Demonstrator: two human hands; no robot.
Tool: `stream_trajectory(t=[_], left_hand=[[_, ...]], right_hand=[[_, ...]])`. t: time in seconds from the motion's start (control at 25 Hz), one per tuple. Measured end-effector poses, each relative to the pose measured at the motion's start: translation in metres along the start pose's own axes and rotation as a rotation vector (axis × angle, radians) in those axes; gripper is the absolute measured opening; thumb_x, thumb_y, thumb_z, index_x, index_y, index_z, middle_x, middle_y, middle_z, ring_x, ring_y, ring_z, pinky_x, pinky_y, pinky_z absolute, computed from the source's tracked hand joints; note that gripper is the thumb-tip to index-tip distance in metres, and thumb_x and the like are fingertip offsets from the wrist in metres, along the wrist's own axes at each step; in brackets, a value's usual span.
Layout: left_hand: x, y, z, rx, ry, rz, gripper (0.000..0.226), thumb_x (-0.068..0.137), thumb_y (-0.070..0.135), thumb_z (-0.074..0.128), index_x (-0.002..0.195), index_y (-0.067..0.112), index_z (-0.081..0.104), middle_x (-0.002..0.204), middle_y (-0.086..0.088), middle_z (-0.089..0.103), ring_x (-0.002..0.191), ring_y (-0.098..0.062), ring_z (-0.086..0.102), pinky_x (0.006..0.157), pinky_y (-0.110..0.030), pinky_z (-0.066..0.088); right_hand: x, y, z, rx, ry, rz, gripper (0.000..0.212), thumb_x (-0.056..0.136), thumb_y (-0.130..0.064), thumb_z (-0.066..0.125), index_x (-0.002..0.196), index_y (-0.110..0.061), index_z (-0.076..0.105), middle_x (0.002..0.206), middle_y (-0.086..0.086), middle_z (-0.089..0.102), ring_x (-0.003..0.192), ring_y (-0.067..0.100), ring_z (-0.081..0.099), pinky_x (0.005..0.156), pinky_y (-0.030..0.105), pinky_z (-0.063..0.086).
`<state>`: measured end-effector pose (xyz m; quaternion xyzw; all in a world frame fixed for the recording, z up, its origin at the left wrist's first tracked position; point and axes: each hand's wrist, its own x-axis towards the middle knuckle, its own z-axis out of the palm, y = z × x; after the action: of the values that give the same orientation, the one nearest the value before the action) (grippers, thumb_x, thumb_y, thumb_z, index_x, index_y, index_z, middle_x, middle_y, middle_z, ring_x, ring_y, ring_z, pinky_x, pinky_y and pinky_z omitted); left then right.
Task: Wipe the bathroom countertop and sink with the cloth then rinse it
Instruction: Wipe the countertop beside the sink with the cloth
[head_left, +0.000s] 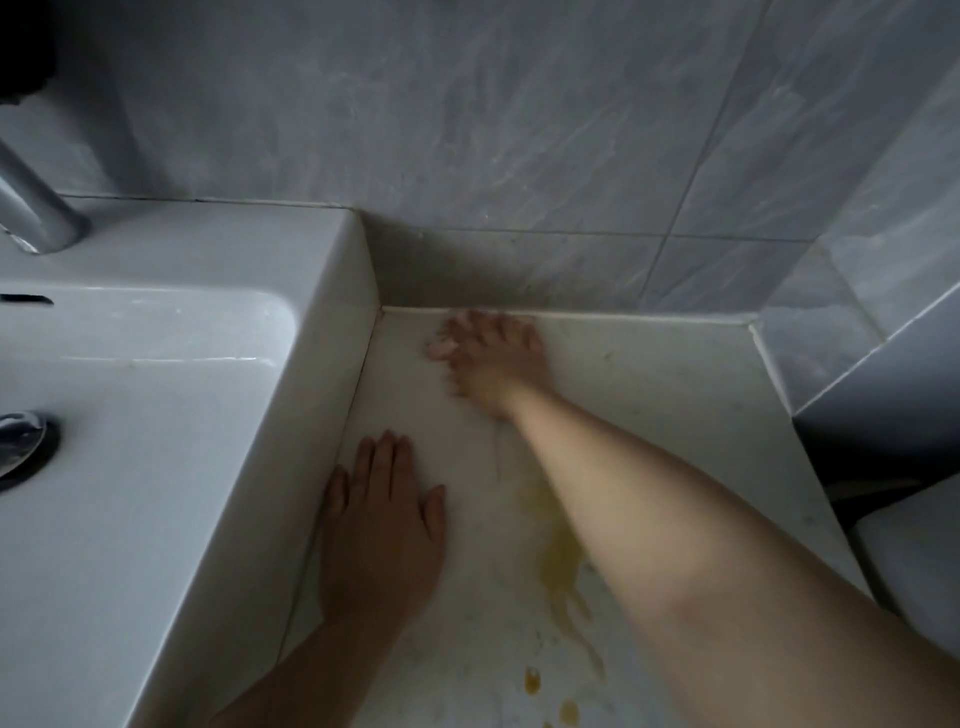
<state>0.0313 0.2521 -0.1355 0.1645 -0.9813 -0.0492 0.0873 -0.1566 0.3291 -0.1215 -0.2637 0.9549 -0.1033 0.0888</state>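
My left hand (382, 535) lies flat, fingers straight and together, on the white countertop (675, 395) right beside the sink's outer wall. My right hand (491, 358) reaches to the back of the counter by the wall joint; it is motion-blurred, with its fingers spread on the surface. The area under both hands looks smoother and whiter than the counter around it, and I cannot tell whether that is a cloth. A yellow stain (563, 569) runs under my right forearm, with drops (532, 680) nearer me. The white sink (171, 395) fills the left.
A chrome faucet (36, 208) stands at the sink's back left and the drain (18, 447) shows at the left edge. Grey marble tiles (519, 130) rise behind the counter. A wall corner and a white toilet part (914, 561) bound the right side.
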Motion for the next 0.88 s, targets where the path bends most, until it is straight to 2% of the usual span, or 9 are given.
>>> stream_trajectory(t=[0.08,0.2,0.28,0.36,0.44,0.6,0.68,0.76,0.88], left_hand=[[0.0,0.001,-0.001,0.008,-0.007,0.0,0.061,0.086,0.038,0.03,0.122,-0.002,0.058,0.125,-0.019,0.059,0.118,-0.034,0.055,0.096,-0.05,0.041],[0.001,0.001,-0.001,0.005,-0.009,0.003,0.062,0.085,0.038,0.03,0.122,-0.003,0.058,0.125,-0.02,0.059,0.118,-0.035,0.054,0.096,-0.051,0.041],[0.002,0.001,-0.001,0.006,-0.01,-0.003,0.061,0.085,0.038,0.03,0.122,-0.003,0.058,0.126,-0.02,0.058,0.119,-0.036,0.053,0.096,-0.052,0.041],[0.001,0.002,-0.002,0.001,-0.01,-0.007,0.061,0.085,0.038,0.031,0.122,-0.003,0.058,0.126,-0.02,0.058,0.119,-0.036,0.053,0.096,-0.052,0.04],[0.0,0.002,-0.002,-0.005,-0.003,0.0,0.06,0.086,0.038,0.031,0.122,-0.002,0.058,0.127,-0.02,0.058,0.12,-0.036,0.052,0.097,-0.051,0.039],[0.0,0.0,0.001,-0.014,0.009,0.003,0.06,0.085,0.038,0.033,0.121,-0.002,0.058,0.125,-0.02,0.059,0.119,-0.035,0.053,0.096,-0.05,0.039],[0.0,-0.001,0.001,-0.008,0.008,0.009,0.06,0.085,0.038,0.033,0.121,-0.002,0.058,0.125,-0.02,0.059,0.118,-0.035,0.054,0.095,-0.05,0.04],[0.001,-0.001,0.001,-0.004,0.002,0.008,0.06,0.084,0.038,0.032,0.12,-0.003,0.059,0.124,-0.02,0.059,0.117,-0.035,0.054,0.095,-0.05,0.039],[0.001,0.0,-0.001,-0.002,-0.008,0.006,0.06,0.084,0.038,0.032,0.119,-0.004,0.059,0.123,-0.022,0.059,0.116,-0.037,0.055,0.094,-0.051,0.04]], right_hand=[[-0.025,0.067,-0.009,-0.037,0.059,0.152,0.05,0.099,-0.039,0.03,0.148,-0.043,0.019,0.16,-0.011,0.003,0.147,0.025,0.003,0.116,0.045,-0.001],[-0.079,0.152,-0.03,0.011,0.141,0.492,0.05,0.099,-0.041,0.025,0.148,-0.036,0.017,0.16,-0.003,0.007,0.146,0.025,0.008,0.117,0.042,0.002],[-0.093,0.167,-0.036,0.004,0.178,0.648,0.055,0.098,-0.045,0.022,0.15,-0.028,0.016,0.16,0.003,0.01,0.146,0.026,0.008,0.119,0.039,0.0],[-0.08,0.144,-0.032,0.021,0.187,0.758,0.058,0.098,-0.049,0.02,0.151,-0.027,0.015,0.16,0.005,0.006,0.146,0.031,0.004,0.118,0.045,-0.005],[-0.056,0.097,-0.016,0.031,0.175,0.665,0.056,0.097,-0.046,0.024,0.15,-0.031,0.017,0.161,0.003,0.003,0.146,0.033,0.0,0.116,0.05,-0.009],[-0.024,-0.011,0.007,0.026,0.054,0.124,0.054,0.098,-0.042,0.028,0.15,-0.034,0.015,0.161,-0.001,0.0,0.147,0.029,-0.004,0.115,0.045,-0.011],[-0.025,-0.015,0.0,-0.009,0.002,0.002,0.053,0.099,-0.043,0.025,0.15,-0.037,0.012,0.161,-0.004,0.0,0.147,0.024,-0.004,0.116,0.042,-0.009],[-0.036,0.027,-0.009,0.006,0.03,0.067,0.052,0.099,-0.041,0.027,0.149,-0.04,0.014,0.161,-0.008,0.002,0.147,0.023,0.0,0.116,0.042,-0.005],[-0.076,0.13,-0.025,-0.022,0.124,0.374,0.051,0.098,-0.044,0.025,0.148,-0.038,0.016,0.16,-0.005,0.007,0.146,0.024,0.007,0.117,0.041,0.0]])
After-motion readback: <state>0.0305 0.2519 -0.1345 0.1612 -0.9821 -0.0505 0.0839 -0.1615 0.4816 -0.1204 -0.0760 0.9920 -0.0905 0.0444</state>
